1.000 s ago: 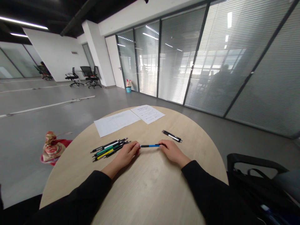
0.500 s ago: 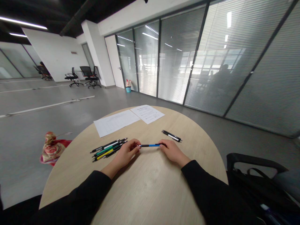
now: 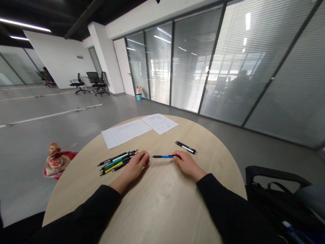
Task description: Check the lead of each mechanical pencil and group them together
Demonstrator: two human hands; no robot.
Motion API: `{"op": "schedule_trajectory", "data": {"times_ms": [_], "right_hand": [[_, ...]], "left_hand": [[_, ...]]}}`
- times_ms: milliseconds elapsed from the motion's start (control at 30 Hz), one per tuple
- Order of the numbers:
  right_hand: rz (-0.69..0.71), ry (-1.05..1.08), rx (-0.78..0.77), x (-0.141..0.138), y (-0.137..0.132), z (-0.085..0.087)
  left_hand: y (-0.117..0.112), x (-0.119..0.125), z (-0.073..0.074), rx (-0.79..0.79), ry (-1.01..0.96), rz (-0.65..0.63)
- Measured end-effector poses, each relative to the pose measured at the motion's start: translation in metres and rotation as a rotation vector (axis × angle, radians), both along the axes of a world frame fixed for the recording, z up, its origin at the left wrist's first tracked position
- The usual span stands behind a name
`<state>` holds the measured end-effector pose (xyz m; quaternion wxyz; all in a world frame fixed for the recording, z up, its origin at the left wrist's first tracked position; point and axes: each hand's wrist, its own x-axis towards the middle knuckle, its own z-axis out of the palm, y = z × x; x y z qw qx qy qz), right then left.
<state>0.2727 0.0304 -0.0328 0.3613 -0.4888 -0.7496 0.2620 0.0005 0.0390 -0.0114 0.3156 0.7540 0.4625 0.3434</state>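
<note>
A blue pen [image 3: 165, 156] with a dark grip lies level between my hands, its thin bare-looking tip pointing left. My right hand [image 3: 186, 163] is closed on its back end, which the fingers partly hide. Just left of the tip, my left hand [image 3: 137, 166] has thumb and fingers pinched together, apart from the pen; whatever is in the pinch is hidden. Beside that hand lies a group of several pens, among them a green pen [image 3: 115, 163] and a yellow pen [image 3: 111, 168]. Two black-and-white pens [image 3: 186, 147] rest beyond my right hand.
Two printed sheets, a left sheet [image 3: 127, 132] and a right sheet [image 3: 160, 123], lie at the far side of the round wooden table [image 3: 162, 203]. A black chair [image 3: 276, 176] with a bag stands at the right. A red-and-gold bag [image 3: 59, 161] is on the left.
My left hand has come away from the pen's tip, slightly to the left, uncovering a thin point. The right hand keeps hold of the pen in the same place.
</note>
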Motion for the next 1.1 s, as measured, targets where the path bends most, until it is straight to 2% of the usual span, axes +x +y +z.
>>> {"op": "schedule_trajectory", "data": {"times_ms": [300,433,767,933,1100], "right_hand": [[-0.035,-0.003,0.008,0.001,0.001,-0.001],[-0.07,-0.01,0.02,0.002,0.003,-0.001],[-0.109,-0.071,0.041,0.004,0.004,-0.001],[-0.116,-0.085,0.028,0.003,0.003,0.0],[-0.105,-0.088,0.029,0.004,0.003,0.001]], "left_hand": [[0.007,-0.005,-0.009,0.021,-0.05,0.094],[0.006,-0.005,-0.007,0.076,0.045,0.107],[-0.002,-0.005,-0.003,0.176,0.384,-0.054],[-0.003,-0.003,-0.002,0.216,0.424,-0.164],[-0.004,-0.002,0.0,0.19,0.389,-0.165]]}}
